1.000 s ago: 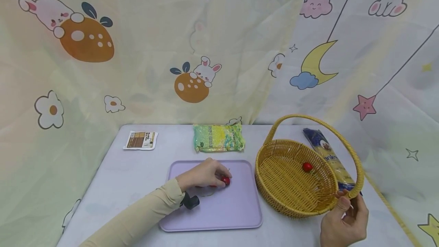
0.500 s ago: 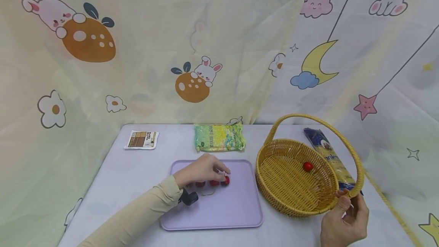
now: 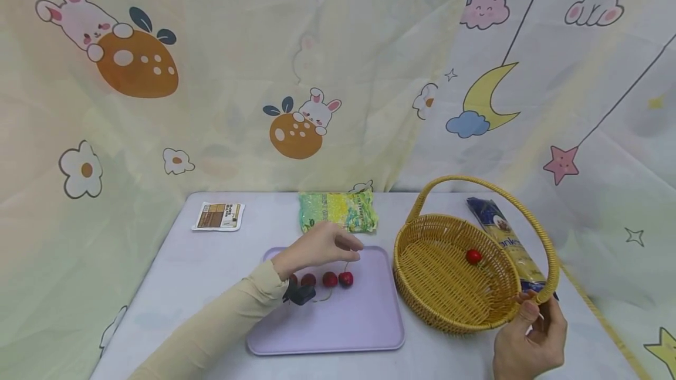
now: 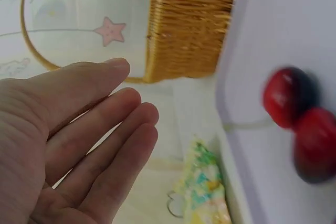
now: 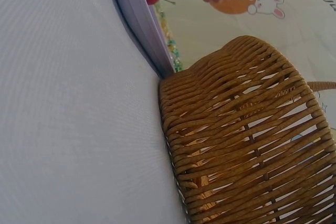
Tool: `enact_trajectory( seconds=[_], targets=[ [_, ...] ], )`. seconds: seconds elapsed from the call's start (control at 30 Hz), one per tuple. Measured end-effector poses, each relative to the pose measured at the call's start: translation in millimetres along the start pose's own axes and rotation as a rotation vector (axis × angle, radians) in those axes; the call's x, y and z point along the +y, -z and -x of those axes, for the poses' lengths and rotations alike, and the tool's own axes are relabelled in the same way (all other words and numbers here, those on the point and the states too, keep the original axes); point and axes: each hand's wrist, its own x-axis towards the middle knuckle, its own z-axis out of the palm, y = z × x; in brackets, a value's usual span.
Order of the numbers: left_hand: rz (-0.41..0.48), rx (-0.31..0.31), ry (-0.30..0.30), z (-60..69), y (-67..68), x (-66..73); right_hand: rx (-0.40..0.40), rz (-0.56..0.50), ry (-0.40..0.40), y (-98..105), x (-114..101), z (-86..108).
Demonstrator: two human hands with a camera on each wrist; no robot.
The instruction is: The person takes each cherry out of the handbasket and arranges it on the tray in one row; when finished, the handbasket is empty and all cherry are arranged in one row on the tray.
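Note:
A row of several red cherries [image 3: 330, 280] lies on the lilac tray [image 3: 338, 327]; the leftmost is partly behind the left wrist's black camera. My left hand [image 3: 324, 245] hovers over the tray's back half, above the rightmost cherry [image 3: 345, 279], whose stem points up towards the fingertips. In the left wrist view its fingers [image 4: 113, 156] are loosely straight, hold nothing and stay apart from the cherries. My right hand [image 3: 530, 339] grips the wicker basket [image 3: 443, 286] at its rim, by the handle's near foot. One red cherry [image 3: 473, 257] sits inside the basket.
Behind the tray lies a green and yellow packet [image 3: 338, 210]. A small brown and white packet [image 3: 219, 216] is at the back left. A long blue and yellow bag [image 3: 507, 239] lies behind the basket. A printed cloth hangs at the back.
My left hand has risen from the rightmost cherry and moved slightly back, its fingers now off the fruit. More of the cherry row shows. The right hand and basket stay put.

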Motion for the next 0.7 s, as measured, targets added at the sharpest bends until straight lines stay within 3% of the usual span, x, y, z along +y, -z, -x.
enact_trajectory(
  seconds=[0.3,0.7],
  targets=[
    [0.081,-0.002,-0.049,-39.2,-14.1,31.7,-0.006,0.009,0.021,-1,-1,0.8],
    [0.210,0.007,-0.080,-96.7,-52.8,57.0,-0.012,-0.001,0.061,1,5,0.1]
  ],
)
